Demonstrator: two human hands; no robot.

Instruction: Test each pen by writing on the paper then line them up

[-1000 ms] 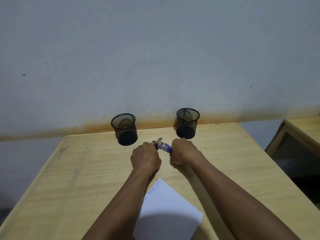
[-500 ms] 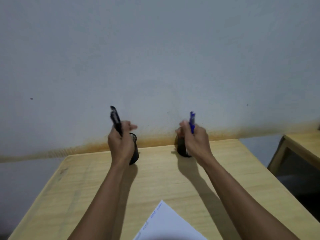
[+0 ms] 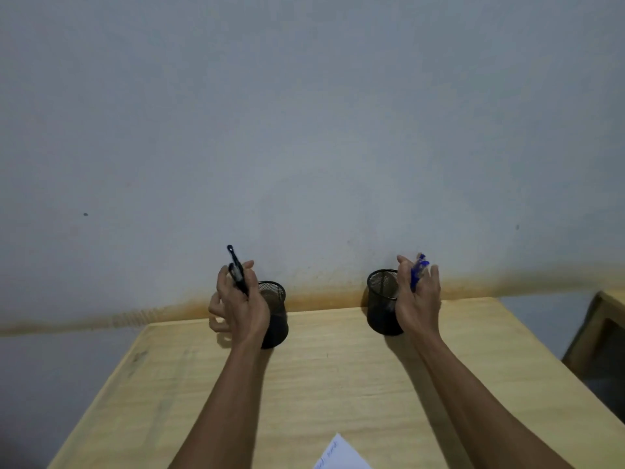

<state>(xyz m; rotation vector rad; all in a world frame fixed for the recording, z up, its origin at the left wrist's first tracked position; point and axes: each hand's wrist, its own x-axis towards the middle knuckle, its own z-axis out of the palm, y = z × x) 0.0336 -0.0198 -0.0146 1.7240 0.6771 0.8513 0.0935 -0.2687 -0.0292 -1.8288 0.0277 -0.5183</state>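
Both arms reach out over the wooden worktop (image 3: 338, 374) toward the wall. The left hand (image 3: 241, 308) is raised beside the left mesh cup (image 3: 275, 314), partly covering it, and its fingers (image 3: 248, 267) are closed around black pens (image 3: 236, 270) that stick up and lean a little to the left, their tops well above the knuckles. There look to be two of them, though blur makes the count hard to tell. The lower fingers of that hand curl loosely underneath.

The right hand (image 3: 417, 304) is up beside the right mesh cup (image 3: 384, 302), overlapping its right side. Its fingers (image 3: 434, 275) are wrapped loosely around blue pens (image 3: 417, 269), whose tops poke out just above the fingertips; motion blur smears them, so how many there are cannot be told.

The two black cups stand upright near the far edge of the worktop, well apart from each other. At the near edge, between the forearms and closer to the right one, lies a corner of white paper (image 3: 341, 455) with faint blue writing along its left side. A second piece of wooden furniture (image 3: 605, 319) shows at the right edge.
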